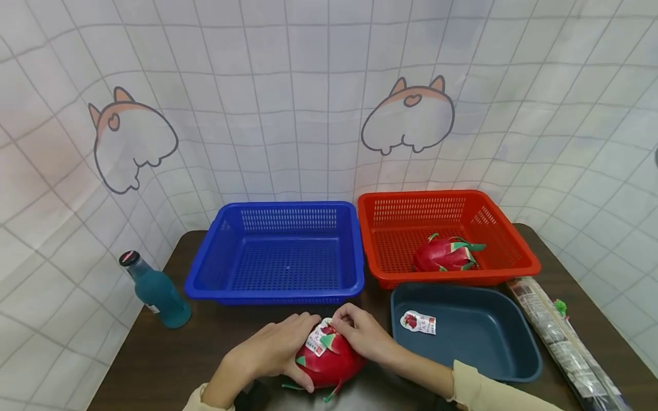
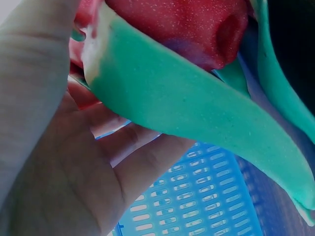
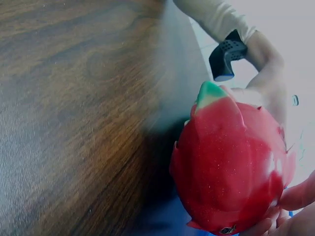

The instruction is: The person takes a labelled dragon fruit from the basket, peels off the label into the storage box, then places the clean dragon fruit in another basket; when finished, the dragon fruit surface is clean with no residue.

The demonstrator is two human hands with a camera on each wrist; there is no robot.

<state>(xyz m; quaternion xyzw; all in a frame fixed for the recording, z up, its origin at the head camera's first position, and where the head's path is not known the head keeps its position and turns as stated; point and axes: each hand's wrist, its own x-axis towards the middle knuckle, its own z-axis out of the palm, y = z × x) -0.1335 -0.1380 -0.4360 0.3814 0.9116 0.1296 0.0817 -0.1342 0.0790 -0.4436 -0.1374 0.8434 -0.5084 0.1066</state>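
A red dragon fruit with green-tipped scales rests at the near middle of the table. My left hand grips its left side, thumb low and fingers over the top. On its upper side lies a white label with a fruit picture. The curled fingers of my right hand pinch at the label's right edge, close against the fruit. In the left wrist view a long green scale crosses in front of the left hand. The right wrist view shows the fruit's smooth red side; the label is hidden there.
Behind the hands stand a blue basket and a red basket, the red one holding another dragon fruit. A dark tray with a label sits at right, beside a plastic-wrapped bundle. A teal bottle stands left.
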